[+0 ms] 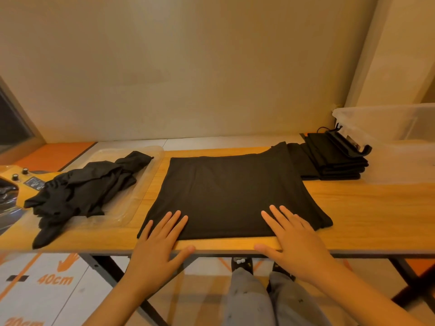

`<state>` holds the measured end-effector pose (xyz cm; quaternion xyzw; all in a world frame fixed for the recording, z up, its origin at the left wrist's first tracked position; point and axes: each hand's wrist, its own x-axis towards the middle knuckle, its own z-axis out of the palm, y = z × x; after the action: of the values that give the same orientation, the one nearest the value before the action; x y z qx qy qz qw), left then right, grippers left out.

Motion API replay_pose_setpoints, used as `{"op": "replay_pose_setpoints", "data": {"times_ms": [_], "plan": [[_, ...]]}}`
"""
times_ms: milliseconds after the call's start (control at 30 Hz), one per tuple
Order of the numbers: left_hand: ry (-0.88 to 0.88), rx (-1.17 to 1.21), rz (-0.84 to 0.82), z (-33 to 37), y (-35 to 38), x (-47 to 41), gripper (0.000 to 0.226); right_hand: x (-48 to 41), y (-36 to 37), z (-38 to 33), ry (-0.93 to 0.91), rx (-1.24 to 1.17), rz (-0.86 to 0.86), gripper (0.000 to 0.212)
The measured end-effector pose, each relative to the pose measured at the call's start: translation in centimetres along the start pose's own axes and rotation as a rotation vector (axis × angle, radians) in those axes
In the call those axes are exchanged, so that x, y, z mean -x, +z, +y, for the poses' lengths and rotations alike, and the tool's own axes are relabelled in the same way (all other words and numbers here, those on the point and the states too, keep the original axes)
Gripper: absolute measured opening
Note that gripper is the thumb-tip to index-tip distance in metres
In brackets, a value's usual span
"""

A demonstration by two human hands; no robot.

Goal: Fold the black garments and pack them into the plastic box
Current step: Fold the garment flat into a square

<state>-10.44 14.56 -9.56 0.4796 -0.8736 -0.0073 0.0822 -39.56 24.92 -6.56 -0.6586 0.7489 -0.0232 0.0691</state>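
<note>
A black garment (pixel 226 194) lies spread flat in the middle of the wooden table (pixel 367 217). My left hand (pixel 160 245) rests flat with straight fingers on its near left edge. My right hand (pixel 292 238) lies flat on its near right part, fingers straight. A stack of folded black garments (pixel 334 158) sits at the far right, beside the clear plastic box (pixel 388 125). A heap of crumpled black garments (pixel 82 189) lies on a clear plastic lid (pixel 141 184) at the left.
A black clip-like handle (pixel 353 147) sits on the folded stack next to the box. A device with knobs (pixel 21 175) stands at the table's left end. The table's front edge runs just under my palms. The floor below carries orange distance markings.
</note>
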Motion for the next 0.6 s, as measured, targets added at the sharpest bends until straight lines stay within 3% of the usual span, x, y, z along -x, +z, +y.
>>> {"op": "replay_pose_setpoints", "data": {"times_ms": [167, 367, 433, 533, 600], "plan": [[0.097, -0.046, 0.120, -1.5, 0.5, 1.9, 0.064, 0.6, -0.2, 1.4, 0.077, 0.091, 0.023, 0.110], [0.259, -0.153, 0.454, -2.6, 0.8, 3.9, 0.041, 2.7, 2.6, 3.3, -0.098, 0.144, 0.345, 0.085], [0.289, -0.152, 0.468, -3.6, 0.6, 4.1, 0.048, 3.2, 2.8, 4.0, -0.150, 0.157, 0.418, 0.085], [0.219, -0.123, 0.377, -4.7, 0.0, 4.5, 0.086, 3.7, 2.7, 4.8, -0.211, 0.210, 0.439, 0.084], [0.193, -0.113, 0.337, -4.8, -0.5, 4.8, 0.092, 4.0, 2.6, 5.4, -0.235, 0.229, 0.452, 0.082]]}}
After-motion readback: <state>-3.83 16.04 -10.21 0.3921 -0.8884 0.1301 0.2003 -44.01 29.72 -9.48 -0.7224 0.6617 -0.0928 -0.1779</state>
